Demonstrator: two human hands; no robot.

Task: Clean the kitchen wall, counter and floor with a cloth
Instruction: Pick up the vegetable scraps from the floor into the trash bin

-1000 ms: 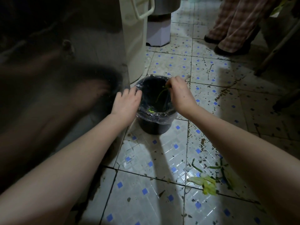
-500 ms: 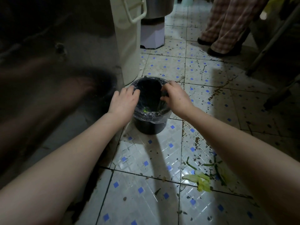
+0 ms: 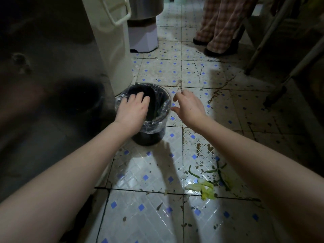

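While the small black bin stands on the tiled floor, both bare hands are close to it. The bin has a thin clear bag folded over its rim. The left hand rests on the near left part of the rim. Its fingers lie spread out over the bag and the dark hole of the bin, and they do not squeeze anything. The right hand is in the air just to the right of the bin and does not touch it. Its fingers are loose and a little bent, the thumb is apart from them, and it holds nothing.

The floor is all around the bin. It has white tiles with little blue squares, and it is dirty, with dark spots and brown streaks to the right of the bin. Nearer to the camera than the bin, and to its right, some green and yellow vegetable scraps lie on the tiles. Something green shows inside the bin by its right wall, but it is too small to tell what it is.

Just behind the bin stands a tall cream tub with a handle. To the left of the bin is a dark shiny cupboard front. Far behind the bin, another person stands in checked trousers and dark shoes.
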